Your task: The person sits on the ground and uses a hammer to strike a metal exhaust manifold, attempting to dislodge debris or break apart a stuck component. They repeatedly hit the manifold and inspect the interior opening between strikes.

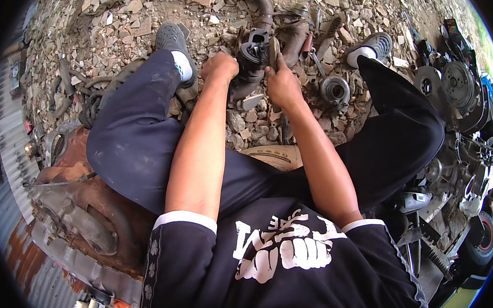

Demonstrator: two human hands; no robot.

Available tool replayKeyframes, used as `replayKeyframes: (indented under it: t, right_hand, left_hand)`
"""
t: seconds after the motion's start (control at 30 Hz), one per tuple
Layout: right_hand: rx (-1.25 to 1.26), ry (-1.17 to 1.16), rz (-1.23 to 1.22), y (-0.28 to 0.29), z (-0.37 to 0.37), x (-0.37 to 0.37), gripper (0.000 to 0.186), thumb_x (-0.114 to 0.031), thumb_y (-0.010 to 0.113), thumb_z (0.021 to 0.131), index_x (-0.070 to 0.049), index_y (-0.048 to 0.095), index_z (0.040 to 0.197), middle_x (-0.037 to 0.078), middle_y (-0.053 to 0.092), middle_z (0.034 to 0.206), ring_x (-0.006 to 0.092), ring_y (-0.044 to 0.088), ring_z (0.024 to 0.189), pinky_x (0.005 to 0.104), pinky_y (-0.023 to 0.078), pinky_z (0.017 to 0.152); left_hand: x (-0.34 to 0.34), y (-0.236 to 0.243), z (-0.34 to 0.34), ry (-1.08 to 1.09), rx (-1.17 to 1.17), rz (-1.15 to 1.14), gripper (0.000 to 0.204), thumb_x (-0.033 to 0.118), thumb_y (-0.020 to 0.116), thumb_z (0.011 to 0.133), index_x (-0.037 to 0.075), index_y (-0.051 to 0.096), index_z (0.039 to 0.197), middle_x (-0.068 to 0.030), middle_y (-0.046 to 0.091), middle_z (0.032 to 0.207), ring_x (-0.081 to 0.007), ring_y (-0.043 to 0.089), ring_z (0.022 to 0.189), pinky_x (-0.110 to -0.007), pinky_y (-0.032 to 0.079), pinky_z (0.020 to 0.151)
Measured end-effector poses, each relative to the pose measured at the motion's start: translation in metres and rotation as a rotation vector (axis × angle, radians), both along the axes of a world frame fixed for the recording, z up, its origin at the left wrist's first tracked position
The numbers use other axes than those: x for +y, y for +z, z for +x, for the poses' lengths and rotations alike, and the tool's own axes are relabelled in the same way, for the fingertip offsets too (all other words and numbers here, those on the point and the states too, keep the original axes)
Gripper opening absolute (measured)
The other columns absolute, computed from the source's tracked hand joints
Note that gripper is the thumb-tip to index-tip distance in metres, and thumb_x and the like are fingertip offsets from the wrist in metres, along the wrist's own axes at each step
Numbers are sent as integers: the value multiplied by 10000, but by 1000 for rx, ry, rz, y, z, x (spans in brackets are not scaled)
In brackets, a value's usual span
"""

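Between my hands, on the rubble, stands a dark metal housing (pixel 254 47) with an opening in its top, resembling a turbocharger part. My left hand (pixel 220 67) is closed in a fist at its left side; whatever lies inside the fist is hidden. On the other side my right hand (pixel 283 85) grips a brownish bar-shaped piece (pixel 274 52), held upright against or close beside the housing. A rusty curved pipe (pixel 261 9) rises just beyond the housing. Right of my right hand lies a round metal turbine-like housing (pixel 334 90).
More rusty pipe (pixel 294 42) and a wrench (pixel 317 62) lie right of the housing. Broken stones and tile pieces cover the ground. Metal discs (pixel 458 84) and scrap parts are heaped at far right. A large rusty engine part (pixel 87 220) sits by my left leg, near corrugated sheet (pixel 11 185).
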State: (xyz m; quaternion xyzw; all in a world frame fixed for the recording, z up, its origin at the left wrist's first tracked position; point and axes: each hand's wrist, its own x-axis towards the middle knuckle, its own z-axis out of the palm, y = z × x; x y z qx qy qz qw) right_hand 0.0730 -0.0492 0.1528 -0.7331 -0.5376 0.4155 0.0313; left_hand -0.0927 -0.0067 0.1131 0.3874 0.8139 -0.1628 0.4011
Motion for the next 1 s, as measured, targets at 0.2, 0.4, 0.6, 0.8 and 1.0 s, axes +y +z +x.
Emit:
replayKeyframes:
  t: [0.2,0.4,0.6,0.8,1.0]
  right_hand:
    - [-5,121,-34,-17,4,40,552,-296,540,1001,-1,414,1451,299,683,1139,492,642,1090,503,490,1004]
    - [-35,13,-23,-16,5,28,607,-317,524,1003,-41,372,1521,311,631,1257,463,593,1210,486,451,1052]
    - [118,31,5,3,7,5,587,-304,530,1002,-37,386,1504,327,631,1239,481,599,1181,490,457,1046]
    - [23,12,-20,-84,19,66,409,-282,537,1019,-2,523,1317,242,660,1063,398,619,983,460,508,861]
    - [730,-646,-162,7,39,38,181,-261,525,1067,-83,551,1054,8,526,723,104,482,529,251,407,458]
  left_hand:
    - [0,6,2,-12,-25,-20,534,484,608,970,75,650,1309,-169,601,1402,-353,568,1307,-448,470,1061]
    - [4,1,3,42,-18,14,405,223,661,895,109,681,1283,-116,626,1390,-294,606,1281,-403,506,1034]
    - [3,-17,-8,-26,-12,-12,383,220,663,894,104,695,1257,-127,644,1361,-295,619,1262,-395,514,1023]
    - [11,-11,7,-69,-45,48,422,224,678,859,133,692,1271,-122,646,1361,-299,626,1254,-399,517,1015]
    - [9,-43,-16,-29,-74,-11,442,202,667,833,100,694,1262,-151,645,1355,-317,619,1263,-421,502,1030]
